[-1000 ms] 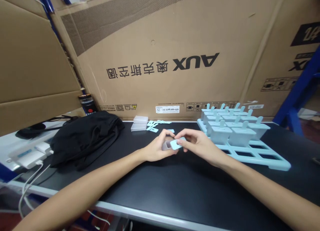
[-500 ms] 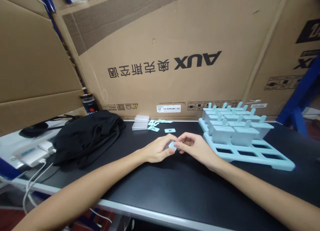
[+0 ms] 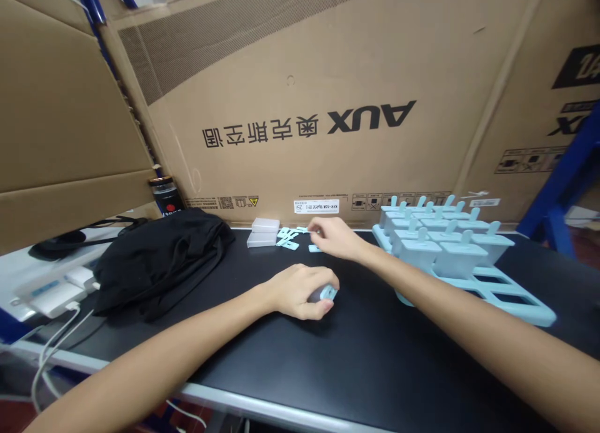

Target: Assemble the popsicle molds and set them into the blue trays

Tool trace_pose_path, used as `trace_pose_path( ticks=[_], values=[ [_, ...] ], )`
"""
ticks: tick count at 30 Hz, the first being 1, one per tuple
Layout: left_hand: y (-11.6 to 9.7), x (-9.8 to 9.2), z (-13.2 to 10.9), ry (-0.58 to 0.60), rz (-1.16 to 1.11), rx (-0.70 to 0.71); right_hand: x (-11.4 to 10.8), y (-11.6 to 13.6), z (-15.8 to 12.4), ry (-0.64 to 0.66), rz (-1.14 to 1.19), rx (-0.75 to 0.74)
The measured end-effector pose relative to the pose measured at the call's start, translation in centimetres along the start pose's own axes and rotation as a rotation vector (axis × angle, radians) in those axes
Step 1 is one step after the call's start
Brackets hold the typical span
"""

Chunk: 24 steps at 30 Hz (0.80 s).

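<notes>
Big cardboard box [image 3: 300,161]: black "AUX" [image 3: 370,116] and "奥克斯空调" [image 3: 260,131], both upside down. White label [image 3: 317,207] on same box: "KFR-46W…", plus "25" (rest too small). Also on box: yellow warning triangle [image 3: 254,202], QR code [image 3: 225,202]. Dark jar [image 3: 166,197] lettering unreadable.

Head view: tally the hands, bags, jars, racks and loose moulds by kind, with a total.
Hands: 2
Bags: 1
Jars: 1
Racks: 1
Loose moulds: 3, one of them in the left hand
Total: 8

Left hand [image 3: 299,289] curled in a grip, right hand [image 3: 336,237] farther forward, bare forearms [image 3: 178,358] angled inward
</notes>
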<state>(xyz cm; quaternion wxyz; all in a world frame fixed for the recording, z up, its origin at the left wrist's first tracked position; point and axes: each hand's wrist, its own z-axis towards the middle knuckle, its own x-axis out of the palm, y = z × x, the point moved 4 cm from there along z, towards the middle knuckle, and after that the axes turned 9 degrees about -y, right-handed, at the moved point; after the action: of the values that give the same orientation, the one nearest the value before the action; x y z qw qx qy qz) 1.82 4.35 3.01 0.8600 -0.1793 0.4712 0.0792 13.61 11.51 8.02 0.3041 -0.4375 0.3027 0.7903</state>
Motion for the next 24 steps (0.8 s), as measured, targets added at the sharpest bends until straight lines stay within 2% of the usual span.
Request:
trace_pose_path(
  ticks=[4,8,15,24],
  values=[
    [0.3,-0.1,0.0,0.024,0.059,0.014,3.9,1.2,5.5,0.177,-0.131,-0.15],
    [0.6,-0.2,-0.1,0.013,0.054,0.024,6.2,1.0,8.0,0.34,-0.264,-0.228],
    [0.6,-0.5,0.0,-0.005,-0.053,0.005,6.4,-0.3,8.8,0.426,-0.404,-0.271],
    [0.9,-1.2,-0.1,-0.135,-0.187,-0.041,5.5,0.7,8.5,0.438,-0.491,-0.26]
  ],
)
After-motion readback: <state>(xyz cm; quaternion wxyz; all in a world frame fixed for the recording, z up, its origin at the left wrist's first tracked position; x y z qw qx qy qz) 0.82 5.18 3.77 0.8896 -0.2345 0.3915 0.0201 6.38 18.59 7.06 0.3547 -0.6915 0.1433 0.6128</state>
